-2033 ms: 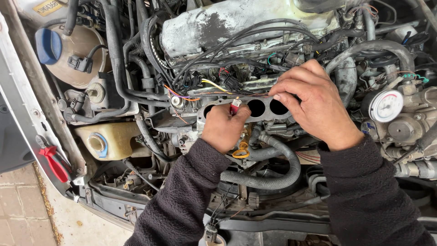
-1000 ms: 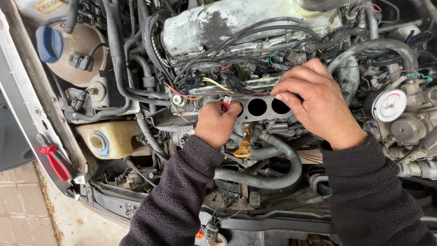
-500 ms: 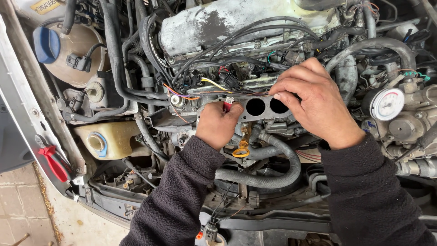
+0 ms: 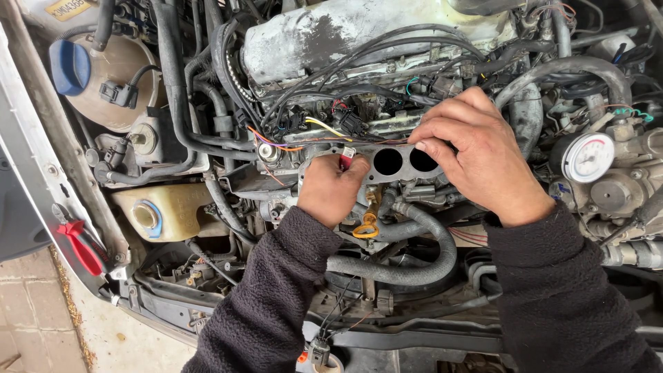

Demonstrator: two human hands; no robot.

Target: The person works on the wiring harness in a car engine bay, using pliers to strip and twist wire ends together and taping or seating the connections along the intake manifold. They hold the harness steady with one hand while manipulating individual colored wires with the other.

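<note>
I look down into a car's engine bay. A grey metal flange (image 4: 373,160) with two round ports (image 4: 404,160) lies across the middle of the engine. My left hand (image 4: 331,190) is closed on a small red-handled tool (image 4: 345,160) at the flange's left end. My right hand (image 4: 480,155) rests over the flange's right end, fingertips touching the edge by the right port. Both arms wear dark fleece sleeves. A yellow dipstick ring (image 4: 364,228) hangs just below my left hand.
Thick black hoses (image 4: 414,269) curve under my hands. A white valve cover (image 4: 359,31) lies behind them. A reservoir with a blue cap (image 4: 69,65) and a cream tank (image 4: 162,214) sit at left. A round white gauge (image 4: 587,157) stands at right. Red-handled pliers (image 4: 83,245) rest on the fender edge.
My left hand shifted slightly up and left along the flange with the red tool. My right hand has stayed on the right end.
</note>
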